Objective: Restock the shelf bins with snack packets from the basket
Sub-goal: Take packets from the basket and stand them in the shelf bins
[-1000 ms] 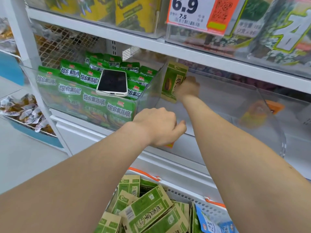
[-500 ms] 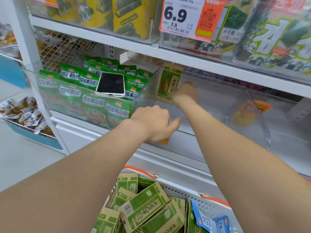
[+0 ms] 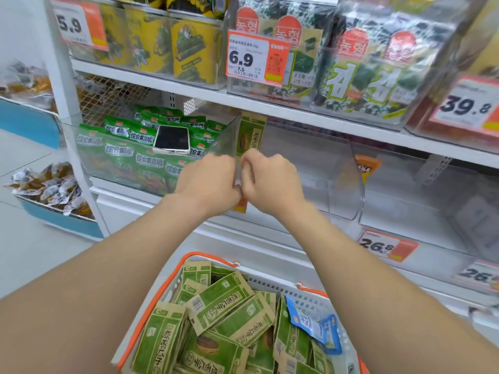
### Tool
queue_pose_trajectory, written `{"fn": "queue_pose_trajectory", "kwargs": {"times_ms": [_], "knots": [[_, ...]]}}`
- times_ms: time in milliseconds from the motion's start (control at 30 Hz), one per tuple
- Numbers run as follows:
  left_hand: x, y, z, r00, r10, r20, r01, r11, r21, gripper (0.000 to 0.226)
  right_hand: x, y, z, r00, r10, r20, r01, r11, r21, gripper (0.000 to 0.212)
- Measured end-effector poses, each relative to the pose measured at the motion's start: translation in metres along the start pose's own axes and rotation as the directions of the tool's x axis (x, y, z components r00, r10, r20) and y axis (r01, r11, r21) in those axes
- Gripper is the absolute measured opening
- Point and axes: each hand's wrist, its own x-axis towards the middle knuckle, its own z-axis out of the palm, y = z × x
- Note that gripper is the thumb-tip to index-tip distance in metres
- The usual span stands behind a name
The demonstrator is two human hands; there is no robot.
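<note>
nearest, the basket [image 3: 270, 282] sits below the shelf, right under the arms, so a packet needs only a short lift to the bins. it is heaped with green-and-tan seed packets [image 3: 229, 306] lying every which way, with one blue packet [image 3: 310, 323] tucked at its right side, so most of the restocking looks not yet done.

above it both hands meet at the front left corner of the clear bin [image 3: 337, 190]. the left hand [image 3: 208, 184] has its fingers curled in against the wall shared with the next bin. the right hand [image 3: 272, 182] is curled in a loose fist just beside it, the two touching or nearly so. whether either pinches the plastic edge or holds nothing i cannot tell, because the knuckles hide the fingertips. no packet shows in either hand. my guess is that they are steadying or straightening the bin.

inside the bin one seed packet [image 3: 251, 133] stands upright against the left wall, face forward, probably as the start of a row. the rest of the bin shows only bare plastic.

left of it, a bin of green packets [image 3: 118, 152] is full, and a phone [image 3: 172, 140] lies flat on top of them, parked there to free both hands. farther right, an orange packet [image 3: 367, 167] leans in another bin.
</note>
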Motion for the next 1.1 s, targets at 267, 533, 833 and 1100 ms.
{"fn": "queue_pose_trajectory", "kwargs": {"times_ms": [267, 533, 833, 1100], "knots": [[-0.036, -0.022, 0.023, 0.815, -0.077, 0.574, -0.134, 0.939, 0.315, 0.024, -0.08, -0.034, 0.021, 0.839, -0.093, 0.537, 0.166, 0.982, -0.09, 0.02], [-0.04, -0.02, 0.049, 0.73, 0.059, 0.681, -0.264, 0.944, 0.2, 0.031, -0.176, -0.053, 0.08, 0.323, -0.061, 0.944, 0.343, 0.938, -0.057, 0.083], [-0.033, -0.011, 0.043, 0.713, 0.103, 0.693, -0.308, 0.935, 0.178, 0.046, -0.172, -0.044, 0.108, 0.368, -0.137, 0.92, 0.349, 0.937, 0.0, 0.096], [-0.028, -0.021, 0.041, 0.668, 0.028, 0.744, -0.316, 0.916, 0.249, 0.043, -0.147, -0.037, 0.088, 0.468, -0.189, 0.863, 0.416, 0.909, -0.026, 0.074]]}}
